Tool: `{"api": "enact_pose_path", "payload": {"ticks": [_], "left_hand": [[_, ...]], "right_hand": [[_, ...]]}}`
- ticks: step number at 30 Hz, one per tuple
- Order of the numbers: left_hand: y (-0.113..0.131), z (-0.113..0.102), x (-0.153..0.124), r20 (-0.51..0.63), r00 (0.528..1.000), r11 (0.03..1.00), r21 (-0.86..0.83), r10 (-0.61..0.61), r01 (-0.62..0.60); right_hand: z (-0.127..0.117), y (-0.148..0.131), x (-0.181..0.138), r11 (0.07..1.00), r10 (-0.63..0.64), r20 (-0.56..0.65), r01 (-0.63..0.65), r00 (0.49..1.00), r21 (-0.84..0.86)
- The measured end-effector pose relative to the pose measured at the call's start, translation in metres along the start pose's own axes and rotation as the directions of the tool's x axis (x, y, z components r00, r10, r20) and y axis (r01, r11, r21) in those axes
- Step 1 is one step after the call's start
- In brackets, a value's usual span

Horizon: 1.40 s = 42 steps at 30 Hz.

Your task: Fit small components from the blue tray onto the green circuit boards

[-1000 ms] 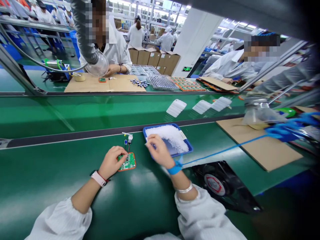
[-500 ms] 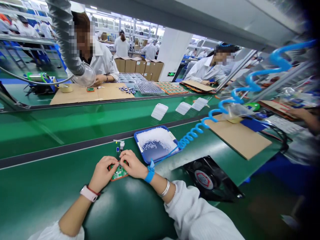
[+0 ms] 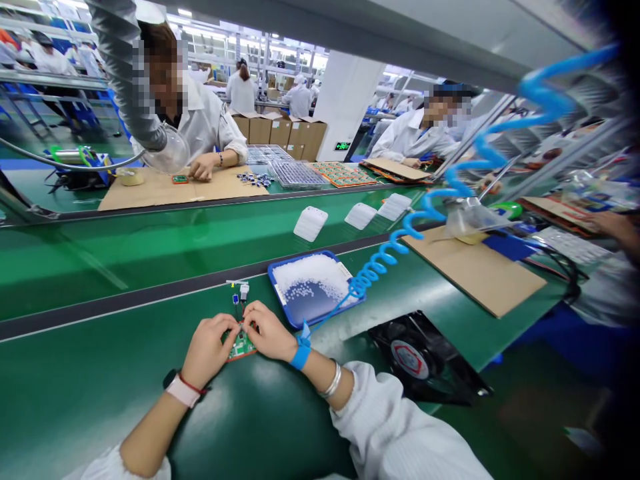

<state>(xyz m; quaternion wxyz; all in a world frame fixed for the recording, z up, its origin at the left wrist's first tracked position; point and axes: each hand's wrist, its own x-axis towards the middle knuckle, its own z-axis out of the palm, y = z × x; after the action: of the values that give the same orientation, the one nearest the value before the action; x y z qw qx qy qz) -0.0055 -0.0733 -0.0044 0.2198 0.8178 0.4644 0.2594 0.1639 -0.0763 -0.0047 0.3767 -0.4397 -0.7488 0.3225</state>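
A small green circuit board [image 3: 243, 348] with an orange edge lies flat on the green bench between my hands. My left hand [image 3: 206, 348] is closed in a pinch at the board's upper left. From the other side my right hand [image 3: 270, 333] pinches at its upper right, the fingertips of both hands almost meeting. Any small part between the fingertips is hidden. Just beyond them, a white connector [image 3: 244, 291] and a small blue part [image 3: 236, 299] stand up on thin dark leads. A blue strap with a coiled cord circles my right wrist.
Right of my hands sits a blue tray [image 3: 314, 311] of small white pieces. A black fan [image 3: 415, 360] and a cardboard sheet [image 3: 480, 273] are farther right. The coiled blue cord [image 3: 383, 261] crosses above the bench. White flat pieces [image 3: 311, 224] lie on the green conveyor [image 3: 150, 250]. Co-workers sit opposite.
My hands stay at the board with only slight finger and wrist shifts. The white flat pieces have moved a little left along the conveyor. The co-worker opposite has shifted a hand.
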Motion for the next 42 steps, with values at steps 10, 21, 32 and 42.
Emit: {"api": "enact_pose_path", "payload": {"ticks": [10, 21, 32, 42], "left_hand": [[0.000, -0.006, -0.001, -0.034, 0.995, 0.995, -0.044, -0.094, 0.093], [-0.001, -0.031, -0.013, 0.209, 0.970, 0.953, -0.247, -0.127, 0.177], [-0.057, -0.067, 0.119, -0.456, 0.825, 0.896, -0.426, -0.334, 0.127], [-0.107, -0.056, 0.106, -0.340, 0.935, 0.877, 0.413, -0.101, 0.245]], "right_hand": [[-0.003, -0.002, 0.001, 0.996, 0.063, -0.010, -0.063, 0.998, 0.055], [-0.008, 0.000, 0.001, 0.985, 0.100, -0.366, -0.041, 0.925, 0.166], [-0.006, 0.005, 0.001, 0.974, 0.173, -0.400, -0.097, 0.900, 0.203], [-0.004, 0.011, 0.005, 0.977, 0.160, -0.362, -0.094, 0.918, 0.191]]}}
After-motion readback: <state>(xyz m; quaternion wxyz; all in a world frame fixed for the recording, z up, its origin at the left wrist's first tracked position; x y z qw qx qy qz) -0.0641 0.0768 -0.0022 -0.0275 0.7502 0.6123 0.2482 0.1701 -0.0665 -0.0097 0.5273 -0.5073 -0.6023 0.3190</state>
